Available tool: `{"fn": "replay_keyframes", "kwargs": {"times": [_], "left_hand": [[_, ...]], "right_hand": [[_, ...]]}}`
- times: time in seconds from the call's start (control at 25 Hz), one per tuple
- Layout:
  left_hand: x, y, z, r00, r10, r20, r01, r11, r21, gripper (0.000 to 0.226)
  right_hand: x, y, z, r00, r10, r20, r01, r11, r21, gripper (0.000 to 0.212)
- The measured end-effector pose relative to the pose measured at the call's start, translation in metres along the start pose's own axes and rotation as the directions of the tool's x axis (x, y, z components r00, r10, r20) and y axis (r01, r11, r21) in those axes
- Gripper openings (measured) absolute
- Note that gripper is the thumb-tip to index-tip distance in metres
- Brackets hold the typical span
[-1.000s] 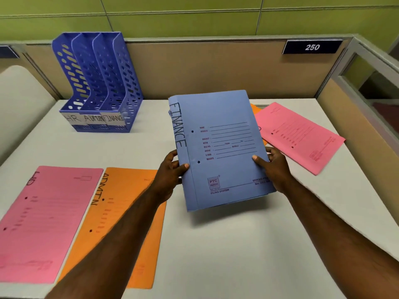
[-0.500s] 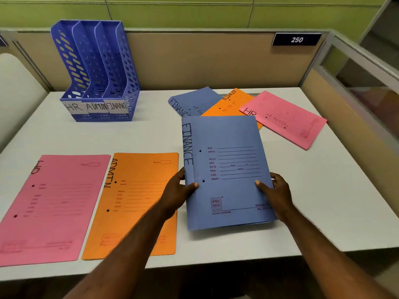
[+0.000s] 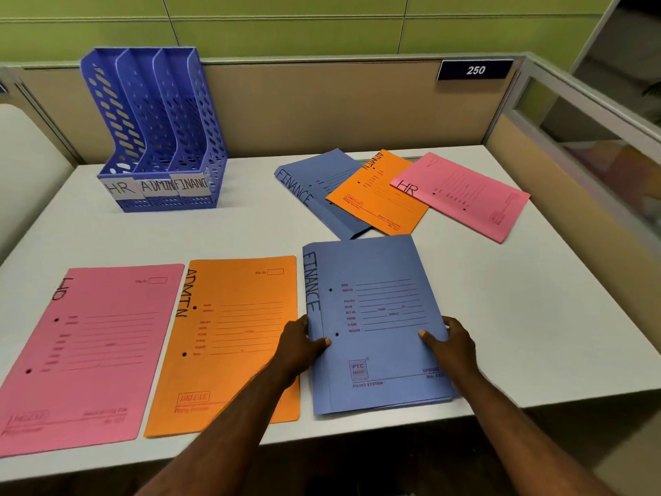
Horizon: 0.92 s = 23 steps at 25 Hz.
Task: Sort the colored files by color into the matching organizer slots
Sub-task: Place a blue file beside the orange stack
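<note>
A blue FINANCE file [image 3: 375, 323] is being held at the near edge of the counter [image 3: 518, 316], just right of an orange ADMIN file [image 3: 232, 338] and a pink HR file [image 3: 93, 352] lying flat. Its spine edge is being gripped by the left hand [image 3: 298, 347] (thumb on the cover, fingers underneath), and its opposite edge is being pinched the same way by the right hand [image 3: 452, 347]. Both forearms are being extended forward from the lower frame. Three more files [image 3: 386, 195] (blue, orange, pink) are lying overlapped farther back. A blue organizer [image 3: 161, 137], labelled HR, ADMIN and FINANCE, is standing at the rear left.
</note>
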State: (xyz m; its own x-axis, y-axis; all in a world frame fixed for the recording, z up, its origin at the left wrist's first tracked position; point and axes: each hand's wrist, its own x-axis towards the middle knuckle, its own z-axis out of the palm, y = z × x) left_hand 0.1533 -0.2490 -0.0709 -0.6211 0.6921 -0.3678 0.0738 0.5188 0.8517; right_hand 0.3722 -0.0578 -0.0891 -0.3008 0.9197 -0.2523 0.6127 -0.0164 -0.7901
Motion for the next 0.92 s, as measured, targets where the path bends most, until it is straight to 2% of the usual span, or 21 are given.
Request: {"fn": "replay_keyframes", "kwargs": {"times": [0.16,0.28,0.48,0.68,0.92], "left_hand": [[0.009,0.000,0.005,0.996,-0.069,-0.057,0.074,0.992,0.098,0.050],[0.013,0.003,0.008,0.988,-0.125,-0.089,0.142,0.962,0.234,0.060],[0.015,0.008,0.007,0.981,-0.155,-0.120,0.180,0.953,0.242,0.073],[0.028,0.027,0.001,0.981,0.012,-0.194,0.038,0.967,0.253,0.076],[0.065,0.079,0.006,0.959,0.190,-0.211,-0.143,0.965,0.219,0.075]], "right_hand": [[-0.002,-0.005,0.007,1.000,0.026,0.011,-0.025,0.999,-0.047,0.048],[-0.004,-0.008,0.011,1.000,0.014,-0.016,-0.017,0.986,-0.166,0.048],[-0.007,-0.011,0.014,0.997,0.038,-0.067,-0.058,0.944,-0.326,0.056],[0.007,-0.015,0.003,0.995,0.030,-0.100,-0.062,0.939,-0.338,0.067],[0.070,-0.041,-0.032,0.989,-0.060,-0.133,0.017,0.953,-0.303,0.060]]}}
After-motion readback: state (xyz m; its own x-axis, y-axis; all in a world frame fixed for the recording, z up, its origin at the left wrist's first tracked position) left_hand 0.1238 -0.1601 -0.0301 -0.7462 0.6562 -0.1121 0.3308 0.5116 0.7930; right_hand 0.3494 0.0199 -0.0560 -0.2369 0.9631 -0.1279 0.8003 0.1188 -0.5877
